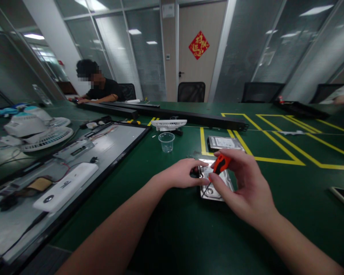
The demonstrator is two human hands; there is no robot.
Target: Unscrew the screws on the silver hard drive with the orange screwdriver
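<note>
A silver hard drive (216, 192) lies on the green table in front of me, its metal lid facing up. My left hand (182, 174) grips it at its left side, thumb and fingers bent around the edge. Between the thumb and fingers of my right hand (250, 187) is a screwdriver with an orange and black handle (221, 164). Its thin shaft slants down to the left, and the tip is at the drive's lower left corner. Whether the tip sits in a screw is too small to tell. Just behind lies a second hard drive (225, 143).
A clear plastic cup (166, 143) and a white round fan part (169, 124) stand beyond my left hand. At left lies a large panel (114, 143) bearing a white device (65, 187). Long black bars (189, 115) cross behind. Another person (101, 89) sits at the far left.
</note>
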